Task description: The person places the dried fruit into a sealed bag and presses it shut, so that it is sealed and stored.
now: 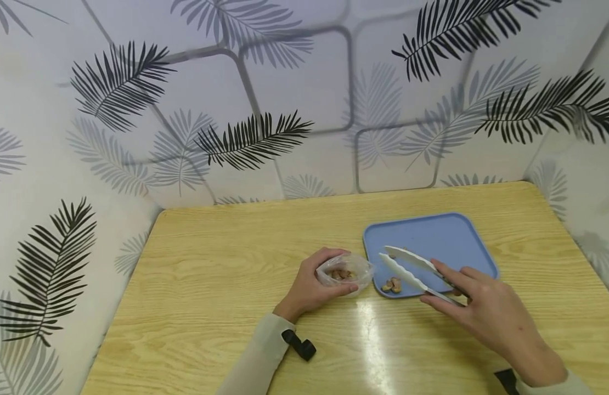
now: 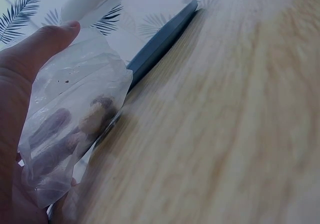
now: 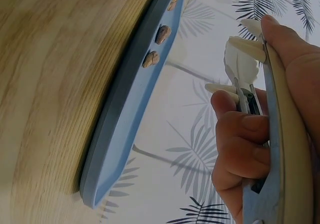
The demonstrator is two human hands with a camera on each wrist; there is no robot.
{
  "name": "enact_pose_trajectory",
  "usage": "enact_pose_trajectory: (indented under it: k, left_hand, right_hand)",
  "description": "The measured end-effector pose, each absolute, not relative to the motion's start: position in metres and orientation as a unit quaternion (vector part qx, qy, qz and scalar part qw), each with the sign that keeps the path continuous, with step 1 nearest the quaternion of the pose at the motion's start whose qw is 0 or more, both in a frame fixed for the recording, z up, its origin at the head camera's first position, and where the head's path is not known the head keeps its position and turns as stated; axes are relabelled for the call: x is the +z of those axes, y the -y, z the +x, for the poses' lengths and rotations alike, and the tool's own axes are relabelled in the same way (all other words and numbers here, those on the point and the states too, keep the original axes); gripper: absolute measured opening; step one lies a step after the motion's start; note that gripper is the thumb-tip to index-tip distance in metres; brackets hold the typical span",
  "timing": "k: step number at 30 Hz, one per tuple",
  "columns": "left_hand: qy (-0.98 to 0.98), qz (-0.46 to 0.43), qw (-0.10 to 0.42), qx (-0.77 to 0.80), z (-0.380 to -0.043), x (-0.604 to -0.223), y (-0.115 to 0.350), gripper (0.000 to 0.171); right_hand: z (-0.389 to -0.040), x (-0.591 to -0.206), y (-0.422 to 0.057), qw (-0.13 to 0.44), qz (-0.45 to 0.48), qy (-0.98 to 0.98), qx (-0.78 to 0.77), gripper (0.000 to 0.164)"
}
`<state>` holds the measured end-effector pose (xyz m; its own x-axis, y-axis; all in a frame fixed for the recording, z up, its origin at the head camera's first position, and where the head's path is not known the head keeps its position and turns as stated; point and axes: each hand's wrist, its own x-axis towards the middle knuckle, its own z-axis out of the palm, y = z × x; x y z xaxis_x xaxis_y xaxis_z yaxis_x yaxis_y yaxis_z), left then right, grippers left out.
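In the head view my left hand (image 1: pixel 308 286) grips a clear plastic bag (image 1: pixel 364 273) on the table, thumb in front and fingers behind. Brown lumpy pieces (image 1: pixel 341 274) lie inside its open mouth; the left wrist view shows them through the plastic. My right hand (image 1: pixel 497 310) holds tongs (image 1: pixel 405 271) with white scalloped heads and metal arms. Their tips hang over the left side of a blue tray (image 1: pixel 447 236), close to the bag, and I see nothing between them. Several similar brown pieces (image 3: pixel 156 46) sit on the tray, some partly behind the tongs.
The wood-grain table (image 1: pixel 225 263) stands against a wall (image 1: pixel 304 93) patterned with leaves. The tray occupies the table's right side and has a low raised rim. A dark strap (image 1: pixel 299 345) circles the left sleeve, and another strap (image 1: pixel 507 379) is at the right wrist.
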<state>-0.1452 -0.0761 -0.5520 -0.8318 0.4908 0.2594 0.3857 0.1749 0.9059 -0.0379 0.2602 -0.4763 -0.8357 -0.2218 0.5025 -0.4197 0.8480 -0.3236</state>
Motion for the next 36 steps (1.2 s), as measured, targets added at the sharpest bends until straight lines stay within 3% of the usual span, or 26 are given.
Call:
enact_pose_trajectory:
  k: [22,36]
  left_hand:
    - [-0.767,0.284,0.05,0.574,-0.145,-0.553,0.076,0.065]
    - [-0.763,0.29,0.053,0.575,-0.145,-0.552,0.076,0.065]
  right_hand:
    - [-0.04,-0.49,-0.29,0.219,0.146,0.945,0.196,0.07]
    - [-0.04,-0.49,-0.291,0.172,0.101,0.964,0.177,0.072]
